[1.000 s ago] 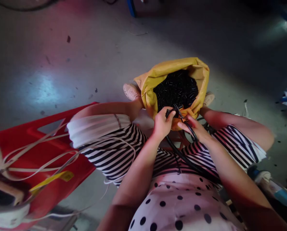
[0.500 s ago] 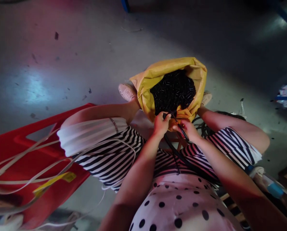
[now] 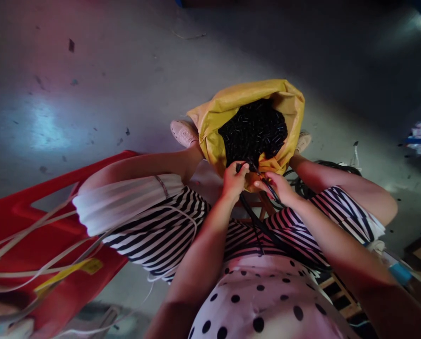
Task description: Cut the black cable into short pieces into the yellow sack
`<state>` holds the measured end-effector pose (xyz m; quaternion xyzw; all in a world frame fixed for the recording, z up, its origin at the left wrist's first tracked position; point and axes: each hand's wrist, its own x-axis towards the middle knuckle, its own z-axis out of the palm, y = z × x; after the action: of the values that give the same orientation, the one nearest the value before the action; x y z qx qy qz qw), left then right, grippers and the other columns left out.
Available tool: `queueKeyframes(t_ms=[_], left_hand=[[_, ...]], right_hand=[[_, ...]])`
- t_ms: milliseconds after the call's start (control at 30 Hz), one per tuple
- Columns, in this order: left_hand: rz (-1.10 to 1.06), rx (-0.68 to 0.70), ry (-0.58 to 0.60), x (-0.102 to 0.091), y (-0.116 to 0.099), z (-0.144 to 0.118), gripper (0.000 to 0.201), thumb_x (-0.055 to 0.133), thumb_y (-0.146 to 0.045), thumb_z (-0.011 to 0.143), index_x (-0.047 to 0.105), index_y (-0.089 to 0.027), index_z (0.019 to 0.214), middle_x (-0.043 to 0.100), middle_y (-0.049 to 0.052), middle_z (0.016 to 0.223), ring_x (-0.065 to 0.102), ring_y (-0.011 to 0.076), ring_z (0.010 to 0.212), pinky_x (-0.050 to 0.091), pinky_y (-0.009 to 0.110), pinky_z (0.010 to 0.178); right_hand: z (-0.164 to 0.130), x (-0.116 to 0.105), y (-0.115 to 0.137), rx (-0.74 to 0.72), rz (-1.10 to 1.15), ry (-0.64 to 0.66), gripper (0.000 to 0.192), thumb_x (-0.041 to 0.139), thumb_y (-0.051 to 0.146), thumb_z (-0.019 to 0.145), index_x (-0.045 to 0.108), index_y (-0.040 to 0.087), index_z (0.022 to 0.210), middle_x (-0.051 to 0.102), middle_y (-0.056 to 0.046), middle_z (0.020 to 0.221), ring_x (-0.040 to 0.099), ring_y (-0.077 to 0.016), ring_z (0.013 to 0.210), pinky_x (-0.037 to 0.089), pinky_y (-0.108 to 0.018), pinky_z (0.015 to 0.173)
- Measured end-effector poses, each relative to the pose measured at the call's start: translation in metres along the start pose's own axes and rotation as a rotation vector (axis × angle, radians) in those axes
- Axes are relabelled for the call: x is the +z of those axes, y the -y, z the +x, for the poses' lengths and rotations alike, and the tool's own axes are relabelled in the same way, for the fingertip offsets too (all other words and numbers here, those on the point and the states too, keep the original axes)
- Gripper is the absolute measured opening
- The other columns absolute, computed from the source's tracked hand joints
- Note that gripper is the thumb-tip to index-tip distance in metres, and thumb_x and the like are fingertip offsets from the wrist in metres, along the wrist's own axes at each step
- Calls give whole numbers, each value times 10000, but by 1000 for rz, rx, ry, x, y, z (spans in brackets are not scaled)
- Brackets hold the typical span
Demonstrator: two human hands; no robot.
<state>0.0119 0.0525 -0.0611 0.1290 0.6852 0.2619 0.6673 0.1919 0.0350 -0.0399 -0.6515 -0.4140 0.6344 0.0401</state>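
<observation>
A yellow bag [image 3: 228, 106] stands open on the floor between my feet, filled with several small black tube pieces [image 3: 255, 129]. At its near rim my left hand [image 3: 233, 181] pinches the end of a thick black cable [image 3: 258, 221] that runs back over my striped lap. My right hand [image 3: 277, 186] grips a thinner black piece beside it, close to the left hand. The spot where the two pieces meet is too small and dark to make out.
A red plastic crate [image 3: 55, 240] with white straps [image 3: 27, 240] and a yellow tag sits at my left. More black cable coils [image 3: 323, 167] lie by my right knee. Grey concrete floor spreads ahead. A wooden stool edge [image 3: 341, 294] shows lower right.
Both hands drew slightly nearer the bag's rim and closer together, still on the black cable. The view drifted a little; the bag stays put.
</observation>
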Motion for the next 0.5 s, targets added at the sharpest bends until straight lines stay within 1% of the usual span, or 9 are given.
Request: queueKeyframes(t_ms=[67,133,200,233,367,433,500], left_hand=[[28,27,61,-1,-4,-3,110,730,-289,991,722,-186,1031,665,-34,797,419,78,481,336,202,450],[67,41,127,-2,-6,-6,125,767,-306,974,734,-192,1014,602,-54,710,412,85,471,320,201,434],[76,34,164,-2,-9,-8,152,793,-328,968,736,-192,1003,556,-67,665,395,82,450,295,199,411],[65,28,167,-2,-10,-9,164,799,-335,967,731,-191,1003,560,-68,671,388,75,439,286,198,401],[-19,10,129,-2,-11,-10,228,813,-369,972,677,-187,983,619,-61,736,358,48,407,269,204,381],[-39,11,60,-3,-10,-7,326,827,-449,975,634,-193,914,578,-73,695,354,45,408,271,203,388],[-33,17,-25,-3,-7,-5,449,826,-567,971,594,-205,843,497,-89,631,365,52,417,274,201,397]], right_hand=[[-1,-10,4,0,-23,10,726,864,924,711,547,276,790,499,56,598,477,-161,536,355,-301,502],[-1,-19,9,-8,-25,43,696,865,891,743,579,264,835,518,62,643,476,-151,569,357,-290,520],[0,-22,11,-32,-2,69,677,849,879,767,606,258,885,533,61,687,483,-149,603,366,-285,540],[0,-21,11,-44,8,65,681,840,886,766,605,259,890,532,58,697,482,-151,612,366,-286,543],[3,-7,2,-87,8,-12,720,810,939,737,535,277,807,498,43,668,460,-165,601,345,-304,534],[6,-2,-6,-109,8,-49,732,807,947,728,504,282,780,500,37,668,468,-171,611,361,-313,550],[14,-2,-15,-96,18,-112,724,771,958,750,509,285,801,516,30,681,488,-182,628,386,-321,566]])
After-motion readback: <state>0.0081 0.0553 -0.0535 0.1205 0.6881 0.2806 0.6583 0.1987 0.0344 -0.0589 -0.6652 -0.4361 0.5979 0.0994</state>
